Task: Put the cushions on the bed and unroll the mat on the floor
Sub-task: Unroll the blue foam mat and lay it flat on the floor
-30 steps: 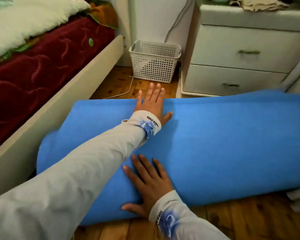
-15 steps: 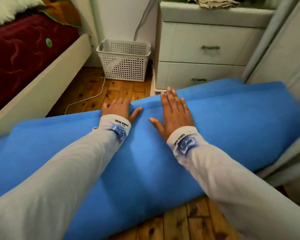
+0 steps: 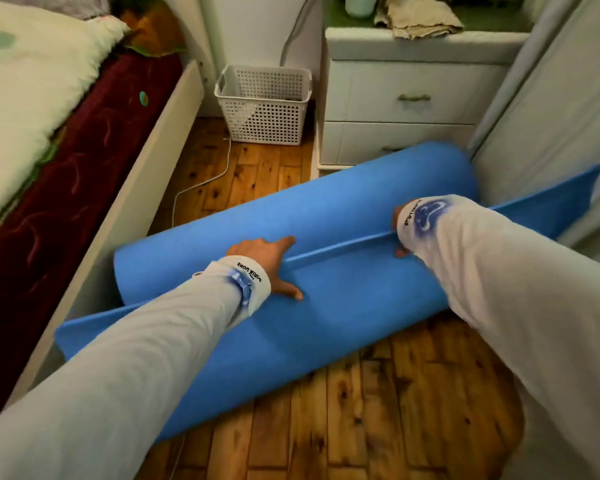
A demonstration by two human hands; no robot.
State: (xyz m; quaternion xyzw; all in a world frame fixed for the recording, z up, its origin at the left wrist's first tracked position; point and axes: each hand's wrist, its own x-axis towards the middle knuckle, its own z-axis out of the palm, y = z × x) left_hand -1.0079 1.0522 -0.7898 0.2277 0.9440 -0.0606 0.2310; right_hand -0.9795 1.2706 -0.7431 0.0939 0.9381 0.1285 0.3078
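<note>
Right hand (image 3: pixel 399 221) slid right on mat (image 3: pixel 326 209), fingers hidden; left hand (image 3: pixel 265 261) fingers (image 3: pixel 285 242) splayed atop

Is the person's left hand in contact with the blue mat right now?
Touching. The head view shows the left hand lying on the blue mat, with thumb and forefinger spread against its surface by the loose edge and no gap visible.
</note>
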